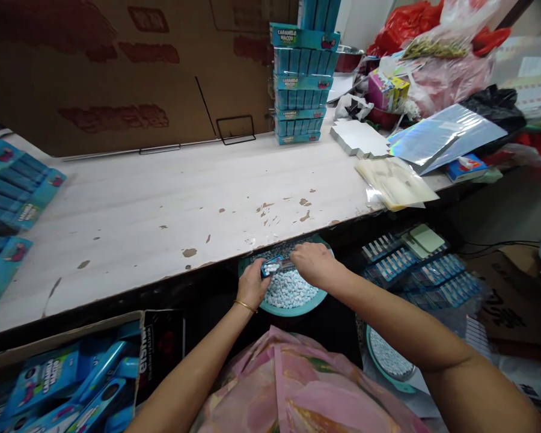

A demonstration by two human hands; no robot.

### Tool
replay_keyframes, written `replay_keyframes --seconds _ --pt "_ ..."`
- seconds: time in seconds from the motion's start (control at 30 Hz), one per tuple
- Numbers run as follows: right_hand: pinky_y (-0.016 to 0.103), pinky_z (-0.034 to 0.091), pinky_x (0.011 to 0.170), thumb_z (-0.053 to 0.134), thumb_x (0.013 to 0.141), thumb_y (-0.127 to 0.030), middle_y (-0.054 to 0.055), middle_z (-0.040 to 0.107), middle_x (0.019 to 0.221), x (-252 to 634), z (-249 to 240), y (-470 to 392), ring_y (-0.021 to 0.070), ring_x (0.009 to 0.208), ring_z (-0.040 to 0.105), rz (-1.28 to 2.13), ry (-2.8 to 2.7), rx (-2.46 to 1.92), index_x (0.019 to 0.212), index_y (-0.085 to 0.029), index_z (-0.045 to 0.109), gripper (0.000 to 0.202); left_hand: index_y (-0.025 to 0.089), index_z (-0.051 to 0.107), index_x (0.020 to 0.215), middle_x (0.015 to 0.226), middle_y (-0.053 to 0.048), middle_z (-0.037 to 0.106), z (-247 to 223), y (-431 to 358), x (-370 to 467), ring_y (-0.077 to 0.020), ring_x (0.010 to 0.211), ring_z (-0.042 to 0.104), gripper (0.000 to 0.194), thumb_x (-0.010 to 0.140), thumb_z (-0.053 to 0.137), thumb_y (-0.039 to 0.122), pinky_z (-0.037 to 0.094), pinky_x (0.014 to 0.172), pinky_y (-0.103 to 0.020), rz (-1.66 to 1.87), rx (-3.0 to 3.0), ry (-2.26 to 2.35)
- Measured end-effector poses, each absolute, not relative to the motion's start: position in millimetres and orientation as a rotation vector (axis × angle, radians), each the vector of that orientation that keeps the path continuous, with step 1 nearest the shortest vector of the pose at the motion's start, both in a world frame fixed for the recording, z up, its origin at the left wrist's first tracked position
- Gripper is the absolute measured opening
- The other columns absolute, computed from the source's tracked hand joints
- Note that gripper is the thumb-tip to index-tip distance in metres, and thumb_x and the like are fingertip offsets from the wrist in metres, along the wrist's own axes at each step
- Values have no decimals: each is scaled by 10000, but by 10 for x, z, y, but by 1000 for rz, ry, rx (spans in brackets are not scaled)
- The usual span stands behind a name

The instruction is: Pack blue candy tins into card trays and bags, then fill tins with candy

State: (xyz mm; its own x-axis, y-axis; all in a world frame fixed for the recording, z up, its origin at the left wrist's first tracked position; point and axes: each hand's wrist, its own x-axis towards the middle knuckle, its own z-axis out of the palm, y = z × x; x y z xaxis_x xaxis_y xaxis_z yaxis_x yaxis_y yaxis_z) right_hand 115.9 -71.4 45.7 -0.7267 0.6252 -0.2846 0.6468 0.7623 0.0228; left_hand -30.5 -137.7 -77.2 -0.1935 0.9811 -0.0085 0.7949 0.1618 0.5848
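Note:
My left hand (251, 284) grips a small blue candy box (271, 266) over a teal bowl (293, 310) filled with pale blue-white candies (291, 288). My right hand (313, 263) is closed at the box's open end, fingers pinched there; what it holds is too small to tell. The bowl sits below the front edge of the white worktable (162, 210), above my lap.
A stack of blue display cartons (301, 84) stands at the table's back. Flat blue cartons (13, 192) lie at the left edge. Papers, foil sheets (442, 135) and bags crowd the right. A cardboard box of blue packs (72, 379) sits lower left, a second candy bowl (388, 358) lower right.

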Motion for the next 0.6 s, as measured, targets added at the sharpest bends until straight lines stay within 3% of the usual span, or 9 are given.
replay_keyframes --seconds 0.2,0.3,0.4,0.47,0.6 --pt "277 421 622 393 793 -130 95 617 849 1354 545 -665 207 801 577 -84 2714 1116 852 -172 606 225 185 485 1015 862 -44 586 -754 -1434 -334 -183 829 546 320 699 528 205 421 744 -292 719 1669 2033" --pt "267 422 659 431 821 -302 57 625 937 1532 474 -532 191 842 577 -257 2787 1299 994 -218 573 239 183 487 1020 885 -46 588 -645 -1454 -386 -180 831 548 326 698 531 205 425 751 -301 796 1661 1973" --pt "246 426 667 560 716 -450 31 628 983 1531 325 -476 177 839 579 -557 2898 1238 1142 -231 494 484 178 491 1023 930 -49 593 -426 -1458 -361 -177 841 553 341 690 551 216 427 766 -308 925 1649 1867" --pt "248 425 667 604 683 -414 29 623 1010 1438 268 -494 179 840 581 -595 2983 1109 1184 -232 458 553 183 497 1028 924 -39 603 -237 -1462 -284 -174 834 560 356 680 569 217 435 757 -302 1011 1633 1781" --pt "269 415 623 568 721 -340 22 648 901 1278 383 -389 190 769 594 -431 3131 917 1053 -260 548 342 164 479 1084 984 -64 601 43 -1463 -320 -176 885 561 460 658 623 261 445 777 -288 1273 1586 1694"
